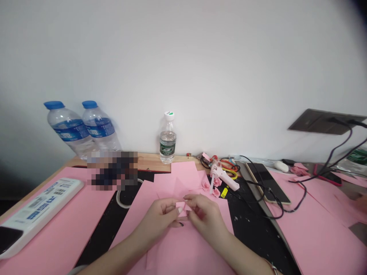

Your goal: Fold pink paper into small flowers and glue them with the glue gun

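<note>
Over a black-topped table [252, 217], the left hand [156, 219] and right hand [205, 217] meet just above a large sheet of pink paper [183, 248]. Between them, a small folded piece of pink paper [181, 208] is held up off the sheet. The fingers [197, 208] of both hands are curled in and nearly closed, pinching its edges between thumbs and fingertips, and the hands almost touch around it.

Just past the hands, three small pink paper roses [205, 186] lie beside a white glue gun [222, 177] resting on its side. Behind it are scissors [229, 167] with red and yellow handles, tangled in dark cable. Further right, a black tablet [268, 182] lies on the table edge near more pink paper [318, 229], and a phone in a red case [327, 175] sits further back.

On the left, a long white power strip [40, 214] rests on a pink sheet [65, 225], and a roll of tape [126, 198] lies near the pixelated patch [111, 170] that hides whatever is behind it. Two blue-capped water bottles [69, 128] and a smaller white-capped bottle [168, 143] stand against the wall. At the right edge, a blurred shape [361, 202] may be another person's hand, though it is too unclear to tell.
</note>
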A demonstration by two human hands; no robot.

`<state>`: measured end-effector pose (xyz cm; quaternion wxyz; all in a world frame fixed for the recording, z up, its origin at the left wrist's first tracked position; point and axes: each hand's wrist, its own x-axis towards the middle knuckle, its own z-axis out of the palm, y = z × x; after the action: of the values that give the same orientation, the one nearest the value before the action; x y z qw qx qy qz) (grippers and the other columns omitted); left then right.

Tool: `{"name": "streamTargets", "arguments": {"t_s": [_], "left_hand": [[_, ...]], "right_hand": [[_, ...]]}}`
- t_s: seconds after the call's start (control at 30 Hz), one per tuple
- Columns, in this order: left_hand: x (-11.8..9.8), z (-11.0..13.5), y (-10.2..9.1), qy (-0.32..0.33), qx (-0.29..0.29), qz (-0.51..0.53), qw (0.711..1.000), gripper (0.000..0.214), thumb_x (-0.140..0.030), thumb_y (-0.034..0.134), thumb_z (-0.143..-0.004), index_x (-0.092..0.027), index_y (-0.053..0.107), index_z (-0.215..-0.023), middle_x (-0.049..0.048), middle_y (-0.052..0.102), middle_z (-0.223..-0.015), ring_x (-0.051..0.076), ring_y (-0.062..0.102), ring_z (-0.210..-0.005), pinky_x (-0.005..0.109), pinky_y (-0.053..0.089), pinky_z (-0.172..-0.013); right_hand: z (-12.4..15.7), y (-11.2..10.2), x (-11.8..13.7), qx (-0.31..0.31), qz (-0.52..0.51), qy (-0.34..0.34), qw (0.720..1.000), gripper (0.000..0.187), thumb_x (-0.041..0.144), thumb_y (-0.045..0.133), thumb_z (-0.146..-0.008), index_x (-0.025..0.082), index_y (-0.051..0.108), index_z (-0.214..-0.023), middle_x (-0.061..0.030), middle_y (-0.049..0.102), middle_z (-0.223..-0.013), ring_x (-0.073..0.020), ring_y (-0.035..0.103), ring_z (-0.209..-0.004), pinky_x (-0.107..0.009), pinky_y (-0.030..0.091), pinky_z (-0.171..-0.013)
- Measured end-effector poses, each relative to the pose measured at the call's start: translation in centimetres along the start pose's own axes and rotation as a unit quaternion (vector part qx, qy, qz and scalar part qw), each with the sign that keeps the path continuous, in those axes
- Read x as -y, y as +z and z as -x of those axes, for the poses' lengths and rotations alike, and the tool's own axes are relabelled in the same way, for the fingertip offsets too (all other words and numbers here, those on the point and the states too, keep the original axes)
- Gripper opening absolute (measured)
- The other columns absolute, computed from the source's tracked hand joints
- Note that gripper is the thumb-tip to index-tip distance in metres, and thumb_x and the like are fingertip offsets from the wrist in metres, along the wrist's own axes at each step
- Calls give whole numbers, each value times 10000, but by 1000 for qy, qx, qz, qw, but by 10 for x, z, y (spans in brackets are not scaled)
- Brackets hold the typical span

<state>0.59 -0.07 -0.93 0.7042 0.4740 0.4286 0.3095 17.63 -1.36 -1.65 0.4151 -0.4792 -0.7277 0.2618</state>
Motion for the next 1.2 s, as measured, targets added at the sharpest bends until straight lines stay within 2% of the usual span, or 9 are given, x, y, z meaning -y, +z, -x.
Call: {"name": "streamTargets", "arguments": {"t_s": [0.17,0.3,0.63,0.83,0.97,1.1,1.2], "left_hand": [[-5,3,0,-8,-14,64,998,358,-458,717,-695,-154,727,-885,81,737,-888,231,688,-816,333,527,-742],[-4,2,-2,-1,-11,99,995,373,-454,734,-699,-144,735,-906,102,747,-906,245,696,-826,364,535,-776],[-1,1,-4,1,-11,85,996,357,-409,735,-721,-126,731,-938,114,750,-893,250,700,-842,347,533,-773],[-3,1,-4,-2,-18,84,996,328,-404,739,-717,-143,728,-914,111,751,-924,247,701,-870,308,533,-726],[-4,1,-4,4,-28,70,997,305,-381,722,-733,-154,720,-936,94,753,-920,229,697,-865,285,528,-702],[-3,1,-3,-2,-27,41,999,292,-354,730,-710,-158,719,-925,75,757,-893,217,694,-838,279,524,-699],[-1,0,-3,-4,-17,19,1000,288,-359,751,-675,-156,725,-878,58,759,-823,211,690,-799,269,520,-677]], "right_hand": [[1,-4,1,35,35,-42,998,324,5,509,-712,207,633,-933,-101,706,-1048,-226,668,-949,-349,530,-802],[3,-8,5,63,47,-72,994,440,1,503,-703,203,599,-1082,-108,682,-1103,-235,645,-1002,-366,513,-865],[4,-10,5,90,78,-93,988,541,-17,475,-693,174,591,-1186,-130,651,-1199,-250,622,-1070,-391,500,-922],[3,-6,4,64,43,-78,994,465,-8,421,-765,173,607,-1150,-119,691,-1105,-224,651,-987,-360,512,-877],[2,-6,7,48,-29,-9,998,369,38,397,-827,175,589,-1111,-76,694,-933,-183,651,-811,-293,516,-740],[-1,-5,7,48,-73,72,994,175,185,373,-941,187,542,-896,-14,593,-733,-154,554,-648,-257,441,-603],[-2,-4,6,76,-67,90,991,243,270,367,-974,202,449,-755,20,499,-650,-139,467,-598,-251,370,-565]]}}
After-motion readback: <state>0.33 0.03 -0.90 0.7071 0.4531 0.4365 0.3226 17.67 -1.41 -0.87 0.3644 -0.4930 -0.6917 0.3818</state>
